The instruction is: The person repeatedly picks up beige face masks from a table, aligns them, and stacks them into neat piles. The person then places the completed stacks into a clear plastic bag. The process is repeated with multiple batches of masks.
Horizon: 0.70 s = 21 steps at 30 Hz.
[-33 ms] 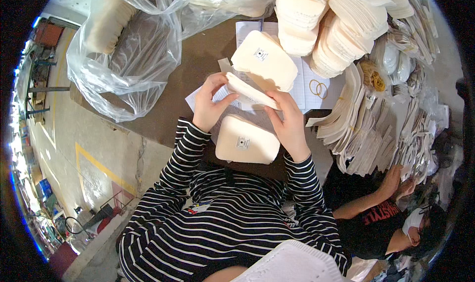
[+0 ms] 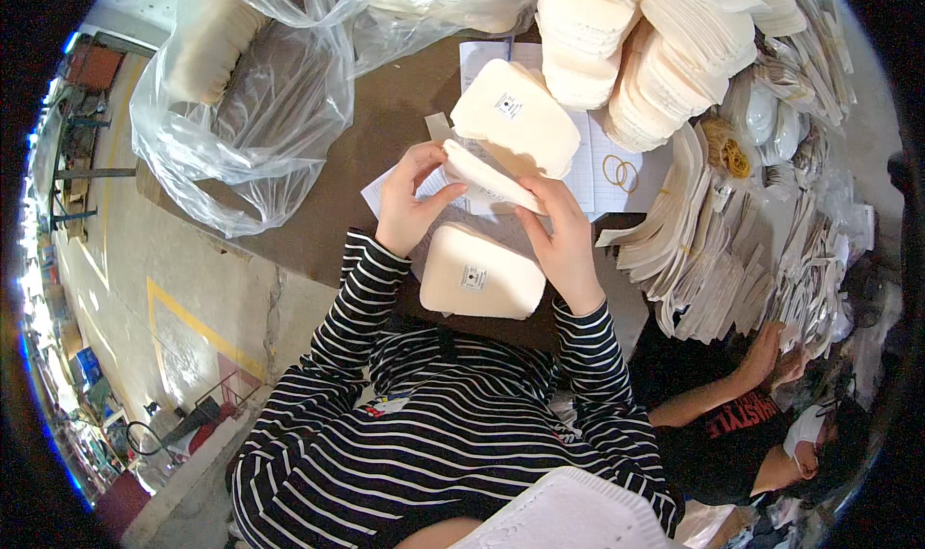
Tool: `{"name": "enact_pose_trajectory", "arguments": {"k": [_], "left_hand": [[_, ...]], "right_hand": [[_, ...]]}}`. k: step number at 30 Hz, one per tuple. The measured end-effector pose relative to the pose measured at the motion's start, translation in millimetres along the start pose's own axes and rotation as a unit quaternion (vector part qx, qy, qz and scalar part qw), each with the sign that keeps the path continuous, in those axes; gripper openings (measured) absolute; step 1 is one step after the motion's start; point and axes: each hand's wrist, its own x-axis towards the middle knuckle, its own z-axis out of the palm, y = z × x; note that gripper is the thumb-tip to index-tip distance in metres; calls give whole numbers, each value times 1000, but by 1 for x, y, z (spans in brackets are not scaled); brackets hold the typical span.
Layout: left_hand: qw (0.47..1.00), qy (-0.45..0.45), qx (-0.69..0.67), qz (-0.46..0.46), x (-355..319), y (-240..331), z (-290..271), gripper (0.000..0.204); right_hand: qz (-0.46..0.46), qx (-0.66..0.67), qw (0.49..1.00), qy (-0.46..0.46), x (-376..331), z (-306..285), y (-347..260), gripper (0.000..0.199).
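Between my two hands a thin cream pad (image 2: 491, 177) is held up on its edge. My left hand (image 2: 405, 200) pinches its left end between thumb and fingers. Its right end is gripped by my right hand (image 2: 564, 236). Close to my body lies a stack of cream pads (image 2: 501, 296) with rounded corners; its top one bears a small printed label. Beyond my hands rests another pad stack (image 2: 540, 130), also with a label on top. What the pads are made of, I cannot tell.
Lined papers (image 2: 602, 178) lie under the far stack, with yellow rubber bands (image 2: 621, 173) on them. Banded pad bundles (image 2: 694, 28) fill the back right. A clear plastic bag (image 2: 241, 154) sits at left. Strip bundles (image 2: 708, 250) lie right, near a co-worker's arm (image 2: 718, 395).
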Motion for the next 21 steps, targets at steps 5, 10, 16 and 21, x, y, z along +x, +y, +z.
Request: {"name": "enact_pose_trajectory", "arguments": {"k": [5,10,16,21], "left_hand": [[998,5,34,-44,2,4,-5,26],[996,10,18,-87,8,12,-10,17],[990,9,81,-116,4,-3,-19,14],[987,59,149,-2,4,6,-14,17]], "right_hand": [[6,2,1000,-11,0,-1,2,35],[-9,-29,1000,-7,5,-3,7,37],[4,-12,1000,3,6,-6,7,35],[-52,-53,997,-7,4,-7,14,31]]}}
